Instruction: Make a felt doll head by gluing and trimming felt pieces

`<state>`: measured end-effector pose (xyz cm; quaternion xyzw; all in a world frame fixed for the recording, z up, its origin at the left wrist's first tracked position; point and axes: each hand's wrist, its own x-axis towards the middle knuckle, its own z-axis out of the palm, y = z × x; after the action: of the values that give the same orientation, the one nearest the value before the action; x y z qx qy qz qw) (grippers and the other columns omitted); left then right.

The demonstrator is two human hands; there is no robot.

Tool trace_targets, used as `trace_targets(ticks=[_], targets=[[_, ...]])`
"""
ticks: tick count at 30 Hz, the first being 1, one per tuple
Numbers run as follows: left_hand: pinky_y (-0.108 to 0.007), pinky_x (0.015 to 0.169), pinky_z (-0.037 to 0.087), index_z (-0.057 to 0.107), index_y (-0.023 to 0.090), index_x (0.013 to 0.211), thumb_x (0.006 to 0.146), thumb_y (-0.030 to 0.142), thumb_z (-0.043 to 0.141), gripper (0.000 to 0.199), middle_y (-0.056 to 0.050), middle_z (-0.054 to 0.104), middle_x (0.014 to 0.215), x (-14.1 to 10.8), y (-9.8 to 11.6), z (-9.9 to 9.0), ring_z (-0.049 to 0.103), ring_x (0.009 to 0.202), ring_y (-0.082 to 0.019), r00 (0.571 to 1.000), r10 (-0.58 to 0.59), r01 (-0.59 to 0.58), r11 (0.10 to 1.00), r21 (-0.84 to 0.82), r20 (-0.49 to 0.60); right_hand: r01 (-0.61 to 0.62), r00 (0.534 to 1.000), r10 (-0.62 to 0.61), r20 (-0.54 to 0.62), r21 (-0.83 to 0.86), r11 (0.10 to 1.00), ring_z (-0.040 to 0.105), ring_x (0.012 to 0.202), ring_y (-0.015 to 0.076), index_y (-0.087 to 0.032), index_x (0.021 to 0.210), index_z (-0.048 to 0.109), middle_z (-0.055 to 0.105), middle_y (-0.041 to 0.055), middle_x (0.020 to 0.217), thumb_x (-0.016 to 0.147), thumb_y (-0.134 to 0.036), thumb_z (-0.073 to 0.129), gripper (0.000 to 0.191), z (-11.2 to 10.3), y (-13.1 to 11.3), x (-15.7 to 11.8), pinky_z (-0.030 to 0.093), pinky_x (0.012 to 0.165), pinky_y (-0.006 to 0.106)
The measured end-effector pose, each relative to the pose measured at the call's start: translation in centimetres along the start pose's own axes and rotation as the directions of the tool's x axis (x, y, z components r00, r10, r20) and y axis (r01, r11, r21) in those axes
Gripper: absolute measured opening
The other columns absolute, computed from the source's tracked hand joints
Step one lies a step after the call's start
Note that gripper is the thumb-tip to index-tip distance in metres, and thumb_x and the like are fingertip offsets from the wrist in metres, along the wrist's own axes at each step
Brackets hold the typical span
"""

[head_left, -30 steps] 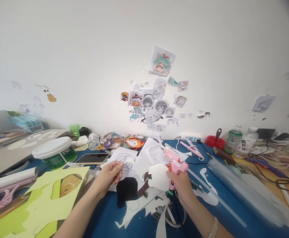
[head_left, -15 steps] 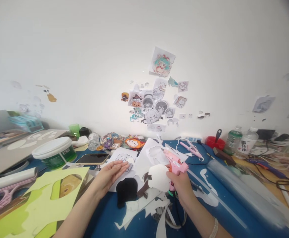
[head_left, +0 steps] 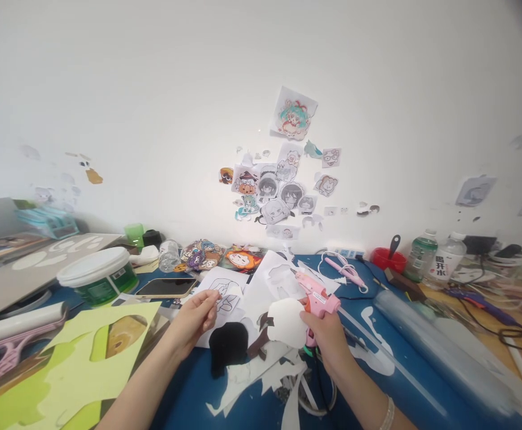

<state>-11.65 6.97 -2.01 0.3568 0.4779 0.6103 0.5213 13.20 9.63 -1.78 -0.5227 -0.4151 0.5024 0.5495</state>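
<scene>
My right hand [head_left: 326,334] is wrapped round the handle of a pink hot glue gun [head_left: 317,294], its nozzle pointing up and left. A clear glue stick [head_left: 368,334] runs out of its rear end. Against that hand's fingers is a white rounded cutout [head_left: 286,322]; whether it is gripped too is unclear. Over a line drawing on white paper [head_left: 229,283], my left hand [head_left: 200,313] is closed in a pinch, with a small white piece [head_left: 224,296] at the fingertips. A black cutout [head_left: 229,348] and a brown cutout [head_left: 259,343] lie between the hands.
White paper scraps [head_left: 243,379] litter the blue table in front. On the left are yellow-green foam sheets [head_left: 126,364], a lint roller [head_left: 23,325], a lidded tub [head_left: 100,278] and a phone [head_left: 166,287]. Rolled clear film [head_left: 440,352] and bottles [head_left: 422,254] stand or lie right.
My left hand has drawn slightly left and its fingers have curled from stretched to a tighter pinch. My right hand and the glue gun have stayed put.
</scene>
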Motion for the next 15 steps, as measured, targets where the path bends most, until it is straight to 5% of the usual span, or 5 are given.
trace_targets(ticks=[9,15], targets=[[-0.013,0.041,0.027,0.059,0.013,0.072,0.06,0.036,0.077,0.031,0.009,0.042,0.046,0.6,-0.43,-0.63,0.034,0.043,-0.002,1.0,0.002,-0.002,1.0,-0.013,-0.02,0.005,1.0,-0.005,-0.007,0.005,1.0,0.049,0.045,0.0132,-0.014,0.07,0.065,0.058,-0.0029,0.051,0.049,-0.019,0.058,0.023,0.09,0.04,0.02,0.037,0.042,0.023],[-0.013,0.051,0.044,0.065,0.012,0.079,0.06,0.021,0.078,0.025,-0.001,0.064,0.065,0.66,-0.18,-0.66,0.05,0.051,-0.004,0.995,-0.023,0.023,1.0,-0.004,-0.095,0.023,0.999,-0.023,-0.034,0.015,1.0,0.049,0.046,0.0127,-0.013,0.07,0.065,0.056,-0.0035,0.049,0.05,-0.019,0.059,0.022,0.22,0.17,0.08,0.036,0.042,0.022]])
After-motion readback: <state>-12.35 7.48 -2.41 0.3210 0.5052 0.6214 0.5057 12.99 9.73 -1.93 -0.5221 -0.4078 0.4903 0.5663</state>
